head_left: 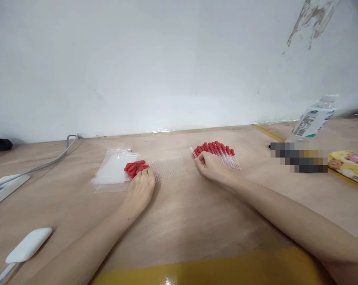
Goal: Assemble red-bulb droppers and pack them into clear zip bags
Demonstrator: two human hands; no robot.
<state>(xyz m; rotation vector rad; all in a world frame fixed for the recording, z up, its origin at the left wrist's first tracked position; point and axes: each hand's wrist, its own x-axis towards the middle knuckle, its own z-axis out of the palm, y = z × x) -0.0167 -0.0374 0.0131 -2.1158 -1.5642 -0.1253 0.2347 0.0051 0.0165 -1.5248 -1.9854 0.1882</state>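
Note:
My left hand (141, 186) lies on the wooden table (181, 213), fingers curled over a small heap of red rubber bulbs (135, 167). Just right of it is a row of clear glass dropper tubes (169, 166). My right hand (210, 165) rests further right, its fingertips pinched on the end of one dropper at the left edge of a row of finished droppers with red bulbs (218, 152). A stack of clear plastic bags (113, 171) lies left of the bulbs.
A white power strip (3, 189) with a grey cable (52, 158) sits at the far left, and a white oblong object (29, 244) near the front left. A tilted water bottle (313, 118) and a yellow wipes pack (349, 164) are at the right. A white wall stands behind.

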